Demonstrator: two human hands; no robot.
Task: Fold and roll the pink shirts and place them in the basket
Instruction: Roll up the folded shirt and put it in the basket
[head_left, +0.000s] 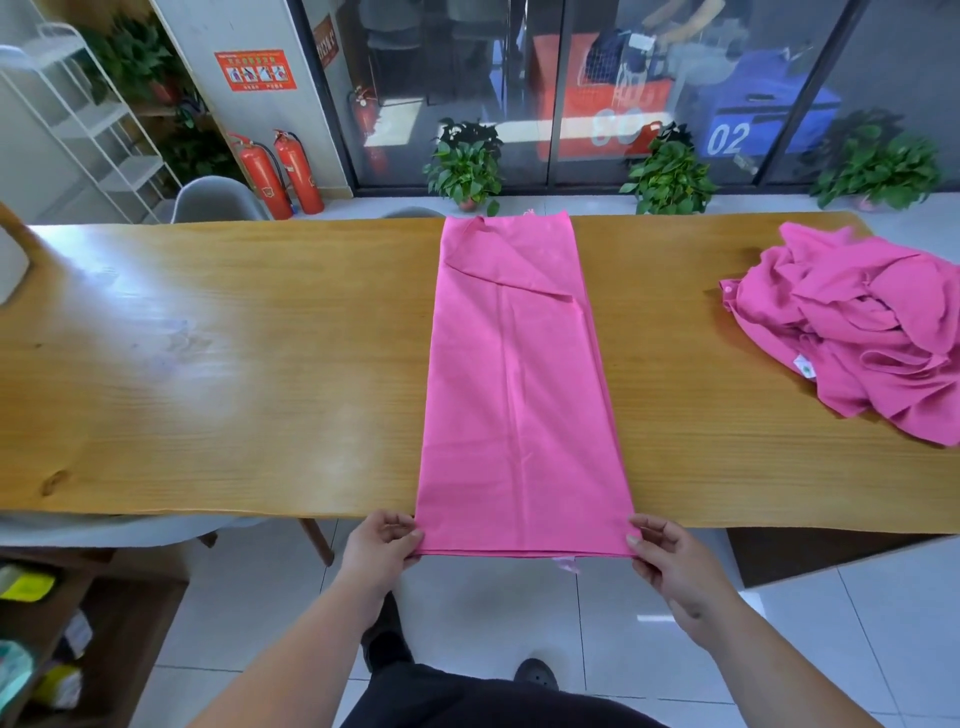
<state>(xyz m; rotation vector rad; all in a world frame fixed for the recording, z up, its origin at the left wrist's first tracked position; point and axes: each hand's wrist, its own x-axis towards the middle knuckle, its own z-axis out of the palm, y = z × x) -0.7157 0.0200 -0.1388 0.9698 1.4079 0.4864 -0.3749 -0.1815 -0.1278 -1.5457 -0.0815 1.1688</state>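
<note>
Pink folded shirt, a smooth long strip, pinched by both hands.

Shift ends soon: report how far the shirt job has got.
Done: one pink shirt lies folded into a strip on the table. In hand: left hand and right hand pinch its near corners. Left: rolling it, then folding the crumpled pile at right.

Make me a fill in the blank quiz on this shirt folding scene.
The left hand and right hand each pinch a near ____ of the long folded pink shirt.
The crumpled heap of pink shirts lies at the wooden table's ____ end.
Two ____ fire extinguishers stand beyond the table.
Answers: corner, right, red.
</note>
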